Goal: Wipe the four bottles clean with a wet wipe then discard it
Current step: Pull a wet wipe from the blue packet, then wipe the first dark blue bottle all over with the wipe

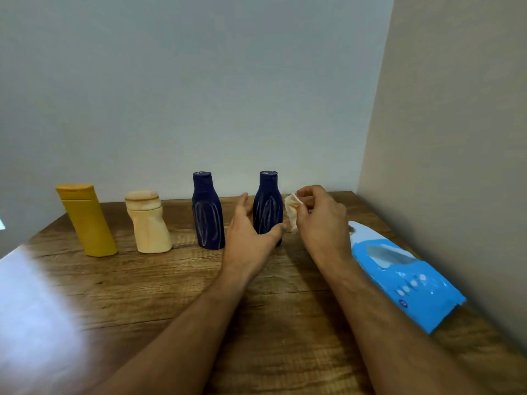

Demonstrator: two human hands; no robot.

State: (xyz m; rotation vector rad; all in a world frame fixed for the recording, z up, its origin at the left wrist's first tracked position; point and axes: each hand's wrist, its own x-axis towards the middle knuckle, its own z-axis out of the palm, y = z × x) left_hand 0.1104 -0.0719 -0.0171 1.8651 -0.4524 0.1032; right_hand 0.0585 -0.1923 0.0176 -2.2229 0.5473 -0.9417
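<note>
Bottles: four upright in a row along the far edge of the wooden surface [256, 295], near the wall, spaced apart so each can be reached and lifted alone. Yellow bottle [87, 220] at 9 o'clock in the row, cream bottle [148, 223] next, then two dark blue ones: left blue bottle [207, 212] near the middle, right blue bottle [268, 206] toward 3 o'clock.

Left hand [251, 226] spread wide around the lower body of the right blue bottle, thumb at the near side, fingers reaching behind; whether skin already touches plastic cannot be told. Likely shaped so to steady or lift that bottle for wiping.

Right hand [319, 218] just beside the same bottle at its 3 o'clock, thumb and fingertips pinching a crumpled wet wipe [293, 209], bunched into a pad and held level with the bottle's shoulder, apart from it by a slim gap. Probably bunched for a firm rubbing face.

Blue wipe pack [405, 275] flat at 4 o'clock of the right hand, along the side wall, opening facing up, within easy reach.

Judged from the layout: wiping about to start at the 3 o'clock end of the row, working toward 9 o'clock. No bin in view, so disposal spot unknown.
</note>
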